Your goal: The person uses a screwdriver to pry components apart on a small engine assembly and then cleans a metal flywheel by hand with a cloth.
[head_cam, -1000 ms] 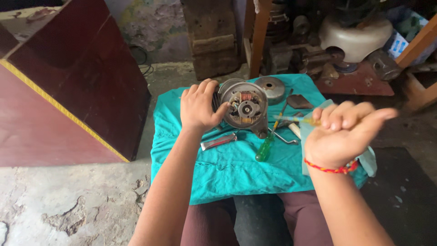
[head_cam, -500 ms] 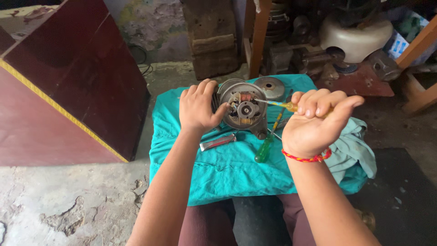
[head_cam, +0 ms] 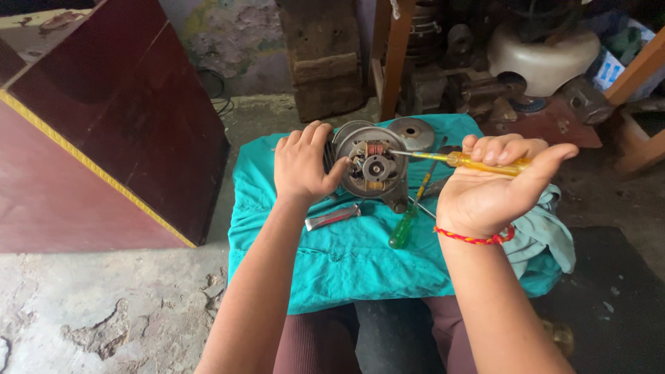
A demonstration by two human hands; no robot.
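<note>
A round grey electric motor (head_cam: 373, 166) with copper windings stands on edge on a teal cloth (head_cam: 346, 256). My left hand (head_cam: 303, 163) grips its left rim and holds it steady. My right hand (head_cam: 493, 181), palm up, holds a yellow-handled screwdriver (head_cam: 478, 162) level, its metal tip resting against the motor's upper right face. A red thread band circles my right wrist.
A green-handled screwdriver (head_cam: 406, 226), a pair of pliers (head_cam: 332, 217) and a round metal cover (head_cam: 411, 131) lie on the cloth near the motor. A dark red wooden cabinet (head_cam: 104, 138) stands at left. Motor parts and a white housing (head_cam: 540, 59) clutter the floor behind.
My right hand has swung leftward and turned palm up, bringing the yellow screwdriver's tip onto the motor. My left hand has stayed on the motor's rim.
</note>
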